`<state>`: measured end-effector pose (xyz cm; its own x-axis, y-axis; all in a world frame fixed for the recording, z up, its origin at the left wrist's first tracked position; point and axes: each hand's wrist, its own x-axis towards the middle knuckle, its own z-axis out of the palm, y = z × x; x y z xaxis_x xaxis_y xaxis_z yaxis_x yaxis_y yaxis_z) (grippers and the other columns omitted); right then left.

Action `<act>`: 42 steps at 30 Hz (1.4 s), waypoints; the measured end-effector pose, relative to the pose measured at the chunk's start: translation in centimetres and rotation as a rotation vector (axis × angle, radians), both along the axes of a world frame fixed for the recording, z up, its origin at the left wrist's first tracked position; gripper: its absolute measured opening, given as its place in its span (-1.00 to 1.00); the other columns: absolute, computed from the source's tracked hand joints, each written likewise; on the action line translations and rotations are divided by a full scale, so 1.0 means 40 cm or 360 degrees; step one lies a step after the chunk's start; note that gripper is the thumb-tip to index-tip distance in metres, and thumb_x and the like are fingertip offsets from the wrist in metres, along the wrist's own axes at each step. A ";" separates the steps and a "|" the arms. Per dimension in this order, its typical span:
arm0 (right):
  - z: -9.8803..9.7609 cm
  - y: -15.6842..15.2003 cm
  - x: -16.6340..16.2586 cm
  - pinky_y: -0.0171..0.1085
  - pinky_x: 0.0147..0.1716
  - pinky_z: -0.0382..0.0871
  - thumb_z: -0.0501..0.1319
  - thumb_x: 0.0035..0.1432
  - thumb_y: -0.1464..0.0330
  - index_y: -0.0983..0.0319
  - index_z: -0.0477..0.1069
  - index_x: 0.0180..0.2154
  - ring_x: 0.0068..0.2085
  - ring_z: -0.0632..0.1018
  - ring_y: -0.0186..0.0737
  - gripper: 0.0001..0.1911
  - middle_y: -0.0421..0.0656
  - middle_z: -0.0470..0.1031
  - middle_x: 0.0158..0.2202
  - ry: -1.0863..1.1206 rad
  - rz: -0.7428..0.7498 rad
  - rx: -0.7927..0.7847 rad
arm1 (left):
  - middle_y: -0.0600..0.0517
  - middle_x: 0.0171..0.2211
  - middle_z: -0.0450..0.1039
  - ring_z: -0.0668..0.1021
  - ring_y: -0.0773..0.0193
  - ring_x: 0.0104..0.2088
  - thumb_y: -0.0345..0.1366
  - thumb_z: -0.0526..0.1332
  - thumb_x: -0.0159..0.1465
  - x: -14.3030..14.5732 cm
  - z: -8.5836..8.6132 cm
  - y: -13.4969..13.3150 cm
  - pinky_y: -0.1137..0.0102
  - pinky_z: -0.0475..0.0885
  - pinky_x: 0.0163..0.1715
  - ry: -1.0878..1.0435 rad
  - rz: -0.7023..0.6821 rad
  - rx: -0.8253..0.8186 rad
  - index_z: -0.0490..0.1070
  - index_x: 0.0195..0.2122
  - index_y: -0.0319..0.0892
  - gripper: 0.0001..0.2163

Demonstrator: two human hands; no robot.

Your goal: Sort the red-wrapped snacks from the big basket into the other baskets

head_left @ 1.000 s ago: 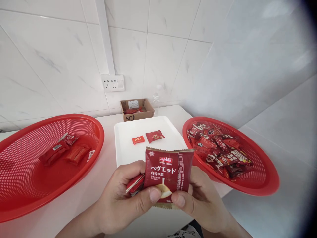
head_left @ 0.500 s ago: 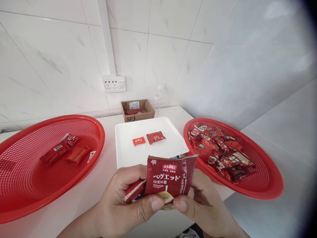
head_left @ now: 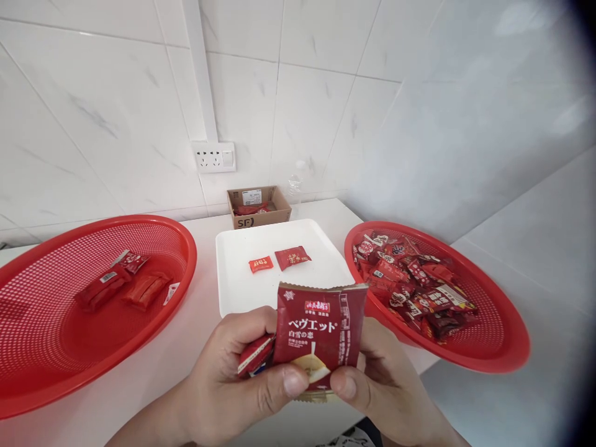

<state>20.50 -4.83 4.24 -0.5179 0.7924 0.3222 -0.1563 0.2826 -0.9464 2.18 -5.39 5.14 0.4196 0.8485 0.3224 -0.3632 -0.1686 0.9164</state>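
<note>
A dark red snack packet (head_left: 321, 329) with white Japanese lettering is held upright between my two hands, its printed face toward me. My left hand (head_left: 242, 366) is closed on its lower left, thumb across the front; a second red packet (head_left: 255, 355) is also tucked in that hand, mostly hidden. With thumb in front and fingers behind, my right hand (head_left: 386, 379) grips the lower right of the same packet. Beyond the hands, a white tray (head_left: 242, 292) bears a small orange-red packet (head_left: 260, 264) and a larger dark red packet (head_left: 292, 257).
A red mesh basket (head_left: 37, 335) with several packets stands at the left. Another red basket (head_left: 507, 347) at the right holds a heap of red packets. Behind the tray are a small cardboard box (head_left: 265, 219) with packets and a clear plastic bottle (head_left: 295, 185) against the tiled wall.
The held packet has tilted slightly, so its face shows a little fuller toward me. Both hands keep their hold, and the tray and baskets look the same.
</note>
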 end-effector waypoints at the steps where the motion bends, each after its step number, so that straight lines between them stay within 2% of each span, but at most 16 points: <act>1: 0.000 -0.001 0.000 -0.28 -0.30 0.43 0.18 0.16 0.14 0.16 0.50 -0.14 -0.18 0.53 -0.13 -0.69 -0.12 0.55 -0.20 -0.0003 0.0003 -0.0011 | 0.03 -0.34 0.54 0.52 0.35 -0.37 -0.34 0.26 0.19 -0.001 0.000 0.000 0.52 0.48 -0.35 0.0006 -0.0011 0.0001 0.50 -0.23 -0.13 -0.87; 6: -0.004 -0.002 0.001 -0.22 -0.18 0.42 0.16 0.16 0.12 0.15 0.48 -0.10 -0.15 0.53 -0.11 -0.65 -0.11 0.54 -0.14 0.0003 0.0025 -0.0058 | 0.01 -0.29 0.56 0.54 0.31 -0.32 -0.29 0.23 0.22 0.000 0.001 0.002 0.49 0.47 -0.31 -0.0007 -0.0119 -0.0010 0.49 -0.19 -0.12 -0.85; 10: -0.004 -0.001 0.001 -0.17 -0.13 0.41 0.14 0.16 0.07 0.15 0.49 -0.10 -0.10 0.52 -0.06 -0.61 -0.10 0.55 -0.17 -0.0006 0.0016 -0.0038 | 0.00 -0.28 0.55 0.54 0.30 -0.31 -0.26 0.20 0.24 0.003 0.001 0.003 0.48 0.45 -0.28 0.0014 -0.0094 -0.0010 0.49 -0.19 -0.12 -0.84; 17: -0.007 0.000 0.004 -0.21 -0.17 0.43 0.12 0.18 0.07 0.14 0.47 -0.08 -0.11 0.53 -0.08 -0.60 -0.11 0.56 -0.19 -0.0018 -0.0008 -0.0023 | 0.01 -0.26 0.54 0.51 0.31 -0.32 -0.26 0.16 0.27 0.001 -0.005 0.005 0.47 0.44 -0.30 0.0092 -0.0040 0.0046 0.48 -0.11 -0.08 -0.80; 25: -0.006 0.001 0.003 -0.18 -0.16 0.43 0.12 0.17 0.07 0.15 0.47 -0.07 -0.10 0.52 -0.05 -0.59 -0.10 0.56 -0.20 -0.0019 -0.0001 -0.0027 | -0.03 -0.29 0.54 0.51 0.28 -0.35 -0.25 0.17 0.25 -0.002 -0.003 -0.003 0.44 0.44 -0.33 0.0122 0.0007 0.0008 0.50 -0.18 -0.15 -0.82; 33: -0.003 0.002 0.003 -0.17 -0.14 0.43 0.13 0.17 0.08 0.15 0.48 -0.09 -0.11 0.52 -0.05 -0.61 -0.10 0.56 -0.20 -0.0018 -0.0012 -0.0010 | -0.06 -0.30 0.54 0.53 0.23 -0.32 -0.21 0.21 0.22 0.001 0.002 0.002 0.40 0.46 -0.30 0.0084 -0.0027 -0.0035 0.49 -0.23 -0.19 -0.81; 42: -0.002 0.000 0.004 -0.23 -0.22 0.45 0.12 0.18 0.07 0.16 0.49 -0.11 -0.16 0.54 -0.08 -0.61 -0.11 0.57 -0.24 0.0010 -0.0048 -0.0013 | -0.06 -0.23 0.54 0.54 0.19 -0.27 -0.24 0.21 0.22 0.003 0.000 0.003 0.34 0.46 -0.24 -0.0021 -0.0175 0.0028 0.49 -0.11 -0.10 -0.77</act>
<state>20.64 -4.84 4.17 -0.4917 0.8102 0.3190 -0.1540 0.2796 -0.9477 2.29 -5.27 5.13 0.5055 0.7917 0.3430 -0.3926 -0.1429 0.9085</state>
